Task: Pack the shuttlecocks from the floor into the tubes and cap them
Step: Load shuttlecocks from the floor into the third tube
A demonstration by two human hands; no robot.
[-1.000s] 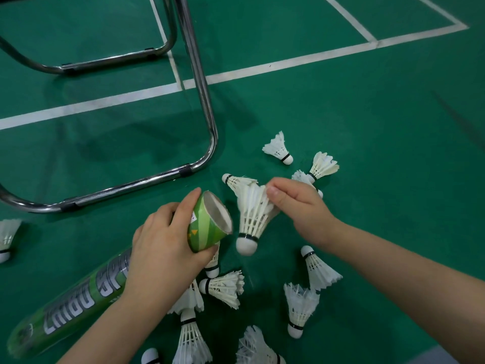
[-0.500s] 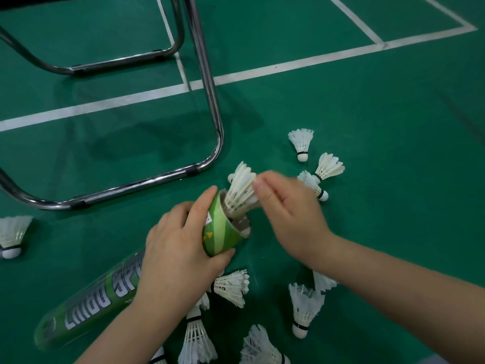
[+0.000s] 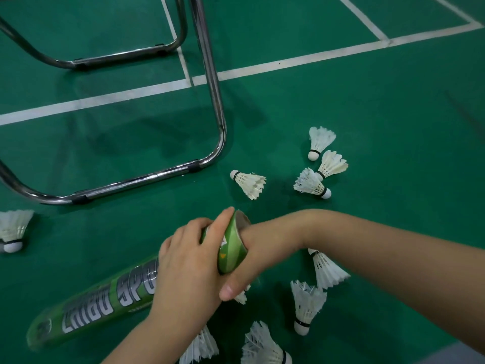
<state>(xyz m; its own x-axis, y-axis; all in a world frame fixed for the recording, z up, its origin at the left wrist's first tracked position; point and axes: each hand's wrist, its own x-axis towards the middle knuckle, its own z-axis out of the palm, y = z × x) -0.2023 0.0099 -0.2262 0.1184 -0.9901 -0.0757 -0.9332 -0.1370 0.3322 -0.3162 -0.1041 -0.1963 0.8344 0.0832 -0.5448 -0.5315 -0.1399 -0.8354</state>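
At the near edge of the green floor [image 3: 393,245], at least four loose shuttlecocks [image 3: 305,306] are lying unpacked. Their white feather skirts are splaying and their cork heads are pointing various ways. Two are being cut off by the picture's lower border.

Just beyond them, the tube [image 3: 105,303] is being held at a slant, its green printed body running from lower left up to an open mouth. The left hand [image 3: 189,264] is gripping the tube just behind that mouth, fingers wrapping over the top. The right hand [image 3: 262,248] is reaching into the mouth. Its fingers are hidden inside, so whether they are holding anything cannot be told. Only the thumb [image 3: 231,287] is showing, lying outside below the rim.

Judgement: a shuttlecock is probably being seated deep inside, though none is visible at the opening. No cap is showing in view, and the fill level cannot be read through the opaque wall.

Farther out, a single shuttlecock [image 3: 249,182] is lying on its side between the tube mouth and a chrome tubular frame [image 3: 210,101]. A left-edge shuttlecock [image 3: 13,229] is lying well apart from the rest. A cluster of three [image 3: 312,183] is lying to the right, two of them touching. Beyond, white court lines [image 3: 131,93] are crossing the floor.

Assessment: packing is proceeding but is far from complete. At least nine shuttlecocks are remaining on the floor, and capping is not yet begun.
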